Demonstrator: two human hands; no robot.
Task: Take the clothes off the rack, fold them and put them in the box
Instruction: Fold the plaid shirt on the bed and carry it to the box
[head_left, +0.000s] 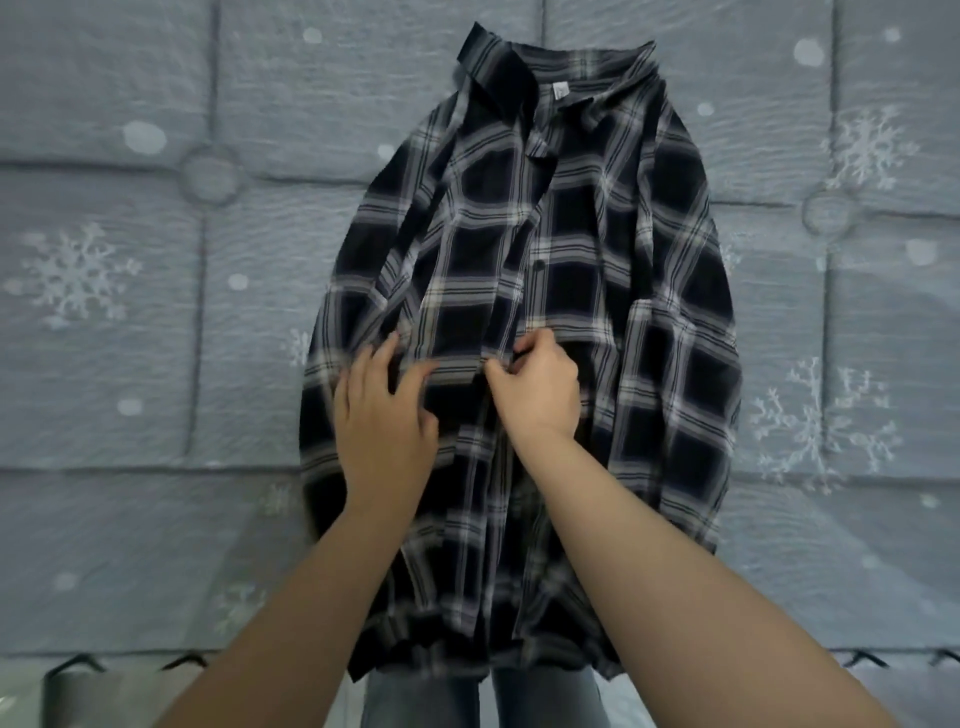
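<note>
Left hand (382, 415) rests spread on plaid shirt (649, 322); right hand (537, 387) pinches its cuff

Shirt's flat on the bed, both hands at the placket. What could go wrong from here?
1. The plaid shirt lies bunched, its left front panel creased into folds; folding now would likely lock the creases in.
2. The right hand pinches the front edge while the left hand only rests on the cloth, so a pull may drag the shirt askew.
3. The hem hangs over the edge of the quilted bed cover and may slide off.
</note>
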